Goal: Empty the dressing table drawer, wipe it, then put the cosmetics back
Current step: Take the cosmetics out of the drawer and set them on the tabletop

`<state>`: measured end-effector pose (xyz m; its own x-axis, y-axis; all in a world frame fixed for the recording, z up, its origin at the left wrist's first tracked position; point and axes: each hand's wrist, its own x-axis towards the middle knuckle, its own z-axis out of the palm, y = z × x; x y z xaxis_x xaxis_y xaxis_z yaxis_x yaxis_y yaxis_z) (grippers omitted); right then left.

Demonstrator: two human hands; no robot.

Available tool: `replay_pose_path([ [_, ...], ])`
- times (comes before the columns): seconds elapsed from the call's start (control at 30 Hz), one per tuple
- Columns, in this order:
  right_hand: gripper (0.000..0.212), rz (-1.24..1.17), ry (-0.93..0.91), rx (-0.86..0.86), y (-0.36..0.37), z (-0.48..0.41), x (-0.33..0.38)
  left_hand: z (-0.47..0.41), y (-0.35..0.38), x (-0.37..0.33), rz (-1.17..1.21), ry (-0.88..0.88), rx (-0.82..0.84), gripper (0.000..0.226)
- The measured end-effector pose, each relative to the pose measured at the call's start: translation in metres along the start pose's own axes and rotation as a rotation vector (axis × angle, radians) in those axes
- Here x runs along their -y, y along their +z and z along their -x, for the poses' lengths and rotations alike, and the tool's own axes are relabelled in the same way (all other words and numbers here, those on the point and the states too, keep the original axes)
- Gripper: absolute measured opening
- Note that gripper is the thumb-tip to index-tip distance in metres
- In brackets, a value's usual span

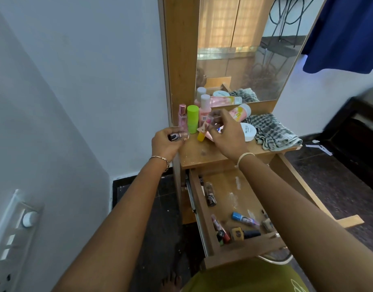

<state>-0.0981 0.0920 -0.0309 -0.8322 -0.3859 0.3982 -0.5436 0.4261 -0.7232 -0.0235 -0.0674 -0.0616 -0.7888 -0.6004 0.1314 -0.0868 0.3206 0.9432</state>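
Observation:
The wooden drawer (240, 250) is pulled open below the dressing table top (204, 157). Several small cosmetics lie in it, among them a blue tube (243, 218) and a dark bottle (210, 193). On the top stand a pink perfume bottle (182, 115), a green stick (192, 119), a pink bottle (204, 108), a white jar (247, 130) and a yellow-capped tube (201, 135). My left hand (167, 143) grips a small dark item at the table's left edge. My right hand (227, 131) hovers over the bottles, pinching a small clear item.
A checked cloth (274, 131) lies on the right of the table top. A mirror (244, 49) rises behind the bottles. A wall with a switch panel (14, 234) is to the left. Dark floor surrounds the table, and blue fabric (346, 32) hangs at the upper right.

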Motion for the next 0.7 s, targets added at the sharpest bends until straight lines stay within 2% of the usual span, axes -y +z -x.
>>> replay_pose_path([
  [0.17,0.026,0.186,-0.050,-0.016,0.012,-0.008,-0.003,-0.016,0.002,-0.004,-0.098,0.015,-0.018,0.039],
  [0.3,0.025,0.225,-0.047,-0.042,0.020,-0.012,-0.009,-0.023,0.008,-0.007,-0.129,0.018,-0.023,0.047],
  [0.7,0.022,0.326,-0.045,-0.046,0.028,-0.016,-0.014,-0.031,0.010,-0.008,-0.204,0.004,0.015,0.048],
])
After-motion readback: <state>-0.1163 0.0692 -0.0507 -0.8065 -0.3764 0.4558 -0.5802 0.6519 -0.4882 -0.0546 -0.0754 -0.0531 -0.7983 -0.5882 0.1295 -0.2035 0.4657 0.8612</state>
